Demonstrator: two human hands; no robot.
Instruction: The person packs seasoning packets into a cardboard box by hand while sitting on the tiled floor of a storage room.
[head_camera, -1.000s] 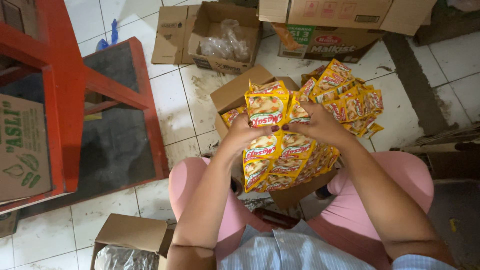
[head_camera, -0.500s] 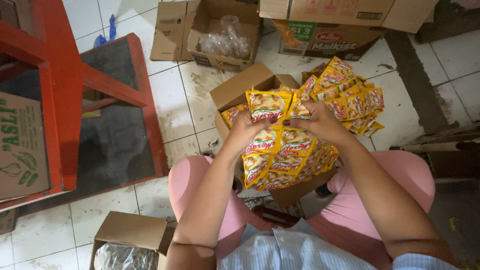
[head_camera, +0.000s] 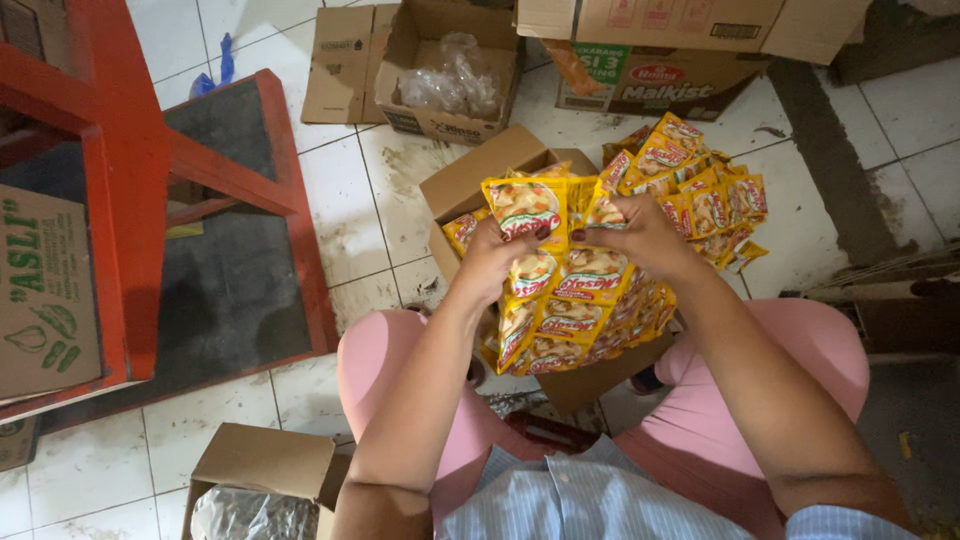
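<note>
- Red-painted wooden rack (head_camera: 140, 190) fills the left of my view; a brown carton with green print (head_camera: 45, 290) leans against it, probably parked there to keep floor free.
- Open brown cardboard box (head_camera: 470, 190) sits on tiled floor between the pink-trousered knees, just under the hands, so packets come out w/o reaching far.
- Long strip of yellow-and-red foil snack sachets (head_camera: 575, 290) hangs from both hands over that box; a second bunch (head_camera: 700, 190) fans out to the right behind the right hand.
- Smaller open carton w/ clear plastic bags (head_camera: 450, 75) stands farther ahead, apart.
- Left hand (head_camera: 495, 260): fingers curled, pinching the top sachet's left side.
- Right hand (head_camera: 645, 235): fingers pressed on the same sachet's right edge, thumb in front; I think this is to keep the strip flat.
</note>
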